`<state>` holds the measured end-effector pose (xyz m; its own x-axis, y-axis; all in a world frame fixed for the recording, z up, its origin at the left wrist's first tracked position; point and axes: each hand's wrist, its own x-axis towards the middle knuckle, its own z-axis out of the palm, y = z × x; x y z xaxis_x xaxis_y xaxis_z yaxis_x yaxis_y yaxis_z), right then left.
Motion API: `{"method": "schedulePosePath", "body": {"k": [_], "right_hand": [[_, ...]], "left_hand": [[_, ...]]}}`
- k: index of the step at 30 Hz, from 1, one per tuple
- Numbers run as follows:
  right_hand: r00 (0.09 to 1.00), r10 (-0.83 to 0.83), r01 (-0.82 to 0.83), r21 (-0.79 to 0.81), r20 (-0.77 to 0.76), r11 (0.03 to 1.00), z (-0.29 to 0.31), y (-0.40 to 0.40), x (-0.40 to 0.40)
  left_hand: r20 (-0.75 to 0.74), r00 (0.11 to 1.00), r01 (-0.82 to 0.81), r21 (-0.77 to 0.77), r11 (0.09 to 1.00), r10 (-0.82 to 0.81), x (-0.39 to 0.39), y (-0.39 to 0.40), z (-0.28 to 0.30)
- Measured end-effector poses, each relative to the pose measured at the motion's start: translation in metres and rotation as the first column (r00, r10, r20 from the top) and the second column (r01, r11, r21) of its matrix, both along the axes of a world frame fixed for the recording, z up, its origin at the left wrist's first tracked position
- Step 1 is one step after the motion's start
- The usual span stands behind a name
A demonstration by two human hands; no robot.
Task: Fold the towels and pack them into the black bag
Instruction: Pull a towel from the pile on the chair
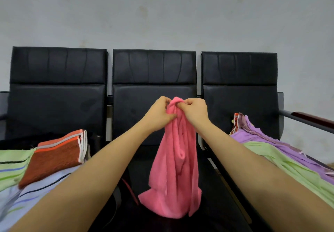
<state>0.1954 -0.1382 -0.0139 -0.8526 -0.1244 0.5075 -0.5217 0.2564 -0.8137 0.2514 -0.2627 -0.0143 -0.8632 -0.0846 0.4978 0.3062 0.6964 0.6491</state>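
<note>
A: Both hands, left (159, 113) and right (194, 111), pinch the pink towel (173, 168) at its top, bunched, hanging over the middle seat (153, 94).
B: Find two corners, spread apart, then fold.

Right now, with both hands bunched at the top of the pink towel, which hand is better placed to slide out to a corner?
Probably the right hand: it pinches the pink towel at its top edge. The left hand grips lower, anchoring the bunch.
</note>
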Motion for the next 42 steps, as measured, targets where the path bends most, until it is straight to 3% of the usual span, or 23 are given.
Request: {"method": "schedulePosePath", "body": {"k": [2, 4, 10, 16, 18, 22, 25, 30, 36, 39, 42], "right_hand": [[0.999, -0.052, 0.052, -0.039, 0.005, 0.998, -0.002, -0.001, -0.005], [0.998, -0.068, 0.069, -0.075, 0.007, 0.995, -0.003, 0.001, -0.006], [0.993, -0.12, 0.121, -0.079, 0.016, 0.99, -0.01, 0.02, -0.009], [0.965, -0.239, 0.247, 0.064, -0.108, 0.967, -0.014, 0.044, -0.02], [0.94, -0.314, 0.321, 0.041, -0.133, 0.946, -0.01, 0.052, -0.025], [0.889, -0.427, 0.427, -0.037, -0.164, 0.904, 0.004, 0.062, -0.027], [0.877, -0.453, 0.449, -0.063, -0.162, 0.891, 0.014, 0.065, -0.028], [0.872, -0.489, 0.481, -0.19, 0.007, 0.856, 0.026, 0.071, -0.022], [0.895, -0.435, 0.428, -0.475, 0.102, 0.769, 0.028, 0.077, -0.021], [0.917, -0.371, 0.38, -0.591, 0.143, 0.712, 0.033, 0.076, -0.015], [0.946, -0.304, 0.304, -0.639, 0.113, 0.706, 0.038, 0.075, -0.009]], "left_hand": [[-0.036, 0.99, -0.14, -0.096, 0.986, 0.137, -0.001, -0.002, -0.013], [-0.074, 0.978, -0.201, -0.089, 0.975, 0.195, -0.004, -0.006, -0.023], [-0.128, 0.948, -0.252, 0.252, 0.934, 0.29, -0.014, -0.017, -0.012], [-0.093, 0.931, -0.289, 0.409, 0.866, 0.354, -0.02, -0.031, 0.003], [-0.115, 0.911, -0.323, 0.398, 0.859, 0.396, -0.02, -0.04, 0.008], [-0.118, 0.834, -0.512, 0.194, 0.837, 0.538, -0.017, -0.056, 0.017], [-0.108, 0.787, -0.572, 0.245, 0.783, 0.608, -0.015, -0.062, 0.029], [-0.074, 0.762, -0.58, 0.364, 0.729, 0.643, -0.014, -0.076, 0.038], [-0.084, 0.786, -0.525, 0.432, 0.733, 0.612, -0.001, -0.075, 0.042], [-0.097, 0.868, -0.385, 0.487, 0.784, 0.486, 0.0, -0.078, 0.045], [-0.098, 0.921, -0.308, 0.413, 0.857, 0.378, 0.004, -0.076, 0.05]]}}
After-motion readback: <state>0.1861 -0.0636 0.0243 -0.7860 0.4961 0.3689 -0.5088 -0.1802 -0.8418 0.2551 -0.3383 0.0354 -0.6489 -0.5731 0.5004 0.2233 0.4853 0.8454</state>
